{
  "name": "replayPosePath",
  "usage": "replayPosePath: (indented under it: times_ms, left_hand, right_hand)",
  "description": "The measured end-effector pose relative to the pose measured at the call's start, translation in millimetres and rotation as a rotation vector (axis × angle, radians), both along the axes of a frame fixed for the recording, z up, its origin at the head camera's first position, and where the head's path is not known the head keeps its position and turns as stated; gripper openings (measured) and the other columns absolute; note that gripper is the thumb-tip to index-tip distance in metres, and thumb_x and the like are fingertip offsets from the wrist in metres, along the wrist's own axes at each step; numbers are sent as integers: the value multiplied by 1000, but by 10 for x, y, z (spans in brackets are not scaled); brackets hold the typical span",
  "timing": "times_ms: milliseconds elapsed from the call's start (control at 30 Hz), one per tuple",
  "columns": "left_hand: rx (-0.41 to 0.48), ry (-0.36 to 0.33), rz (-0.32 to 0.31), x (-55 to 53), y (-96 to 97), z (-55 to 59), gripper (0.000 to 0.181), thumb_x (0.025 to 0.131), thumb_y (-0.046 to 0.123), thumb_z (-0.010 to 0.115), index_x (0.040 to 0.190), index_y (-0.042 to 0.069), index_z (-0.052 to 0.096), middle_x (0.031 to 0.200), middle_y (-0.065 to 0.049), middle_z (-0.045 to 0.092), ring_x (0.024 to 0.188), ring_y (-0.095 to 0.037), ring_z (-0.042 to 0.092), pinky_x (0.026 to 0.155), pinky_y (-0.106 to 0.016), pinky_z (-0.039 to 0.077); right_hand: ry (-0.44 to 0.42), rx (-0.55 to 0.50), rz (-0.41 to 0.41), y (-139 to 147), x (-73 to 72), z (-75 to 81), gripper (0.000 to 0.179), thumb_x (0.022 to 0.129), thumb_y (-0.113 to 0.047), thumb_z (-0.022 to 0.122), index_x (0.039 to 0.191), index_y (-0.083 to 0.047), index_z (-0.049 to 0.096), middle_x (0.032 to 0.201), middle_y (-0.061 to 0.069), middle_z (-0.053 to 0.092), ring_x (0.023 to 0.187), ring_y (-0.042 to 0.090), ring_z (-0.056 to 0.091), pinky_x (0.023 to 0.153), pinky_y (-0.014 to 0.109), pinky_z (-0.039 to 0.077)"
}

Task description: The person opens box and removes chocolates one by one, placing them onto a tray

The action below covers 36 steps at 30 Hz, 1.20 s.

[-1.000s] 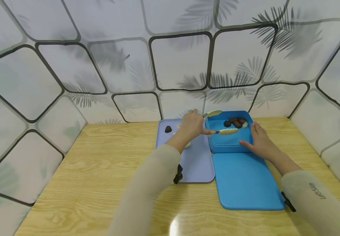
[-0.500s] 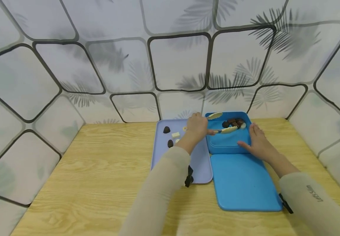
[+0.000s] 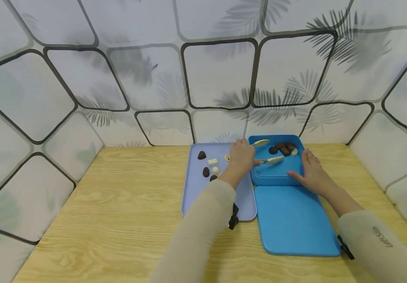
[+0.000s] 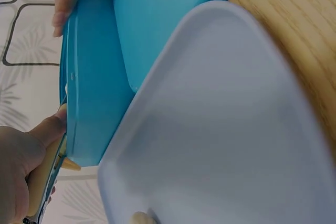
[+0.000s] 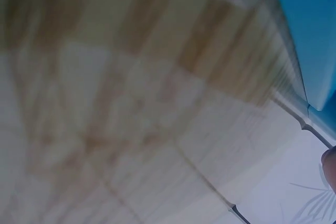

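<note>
My left hand (image 3: 242,156) grips a pair of tongs (image 3: 275,160) with cream-coloured tips. The tips are spread apart, reaching over the near-left part of the blue box (image 3: 275,180). In the left wrist view, the thumb lies along the tongs' handle (image 4: 39,179) beside the box wall (image 4: 97,82). Dark brown chocolates (image 3: 284,148) and a small white piece (image 3: 294,151) lie at the back right inside the box. My right hand (image 3: 311,173) rests on the box's right wall, thumb over the front rim, fingers extended. The right wrist view is mostly blurred.
A lavender tray (image 3: 198,196) stands left of the box, with dark chocolates (image 3: 202,155), a white rectangular piece (image 3: 212,161) and a white round one (image 3: 215,170) on it. A flat blue lid (image 3: 297,220) lies in front of the box. Patterned walls (image 3: 217,74) enclose the wooden table (image 3: 125,204).
My left hand has shifted rightward with the tongs, uncovering more pieces on the tray. The tongs' tips remain apart, slightly closer together. My right hand stays at the box wall.
</note>
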<state>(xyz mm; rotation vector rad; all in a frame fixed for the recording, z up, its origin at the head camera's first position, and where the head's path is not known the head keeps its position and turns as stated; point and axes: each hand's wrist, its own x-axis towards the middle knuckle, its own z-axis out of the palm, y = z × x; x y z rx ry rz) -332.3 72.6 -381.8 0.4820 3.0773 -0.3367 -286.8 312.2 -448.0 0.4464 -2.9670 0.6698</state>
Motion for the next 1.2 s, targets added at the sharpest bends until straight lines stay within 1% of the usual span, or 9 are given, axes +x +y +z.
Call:
replayPosePath:
  times_ms: [167,300,400,467,567,700,900,1000,1200]
  left_hand:
    - [-6,39,-22,7,12,-6,52,82,63,58,119,26,64,121,-1,54,110,-16,49,91,-33,46]
    - [-53,44,-26,16,33,-5,49,85,60,55,121,28,64,126,-1,52,115,-16,47,94,-33,45]
    - [-86,56,-46,28,50,-2,47,87,58,54,122,28,63,128,-1,51,118,-16,46,93,-32,45]
    - [-110,72,-77,36,59,-1,41,91,53,53,121,27,64,126,-1,52,115,-16,47,91,-31,46]
    - [-170,106,-151,45,65,-3,29,98,37,50,119,25,65,118,-1,54,106,-15,49,86,-30,47]
    - [-222,140,-212,47,51,-25,25,101,22,46,116,24,66,111,0,53,97,-14,48,85,-30,47]
    - [-189,150,-224,62,8,-32,22,100,27,48,110,26,68,111,-1,54,98,-15,48,87,-31,47]
    - [-181,160,-234,82,-6,-15,22,99,29,49,110,25,68,110,0,55,97,-15,49,86,-31,47]
    - [-130,213,-254,95,-19,108,25,98,35,50,110,24,69,109,0,58,100,-16,52,86,-31,48]
  right_hand:
    - [5,-25,0,15,8,-18,102,93,-55,48,143,17,-5,148,41,-3,137,54,-3,109,64,6]
    - [18,-50,7,14,10,-41,105,92,-61,44,143,16,-5,148,40,-4,138,51,-5,111,61,2]
    - [16,-47,4,10,19,-37,105,92,-61,44,143,16,-5,148,40,-3,138,52,-4,111,60,2]
    - [0,-35,0,8,24,-17,103,92,-58,46,143,16,-5,148,40,-3,138,53,-3,110,62,4]
    - [-9,-9,-15,12,13,-15,102,93,-54,49,143,16,-4,148,40,-3,137,54,-1,110,63,7]
    - [-22,9,-23,6,-10,-24,102,93,-54,50,143,16,-6,148,39,-4,137,54,0,110,63,8]
    - [-34,-14,-13,-17,-4,-29,102,93,-54,50,143,16,-6,148,40,-4,136,55,-1,110,63,8]
    - [-18,-37,-3,-24,15,-38,103,92,-56,48,143,17,-4,148,40,-3,136,55,-1,109,63,7]
    - [16,-44,-6,11,8,-40,106,91,-63,44,144,15,-4,148,40,-2,137,54,-2,109,63,6]
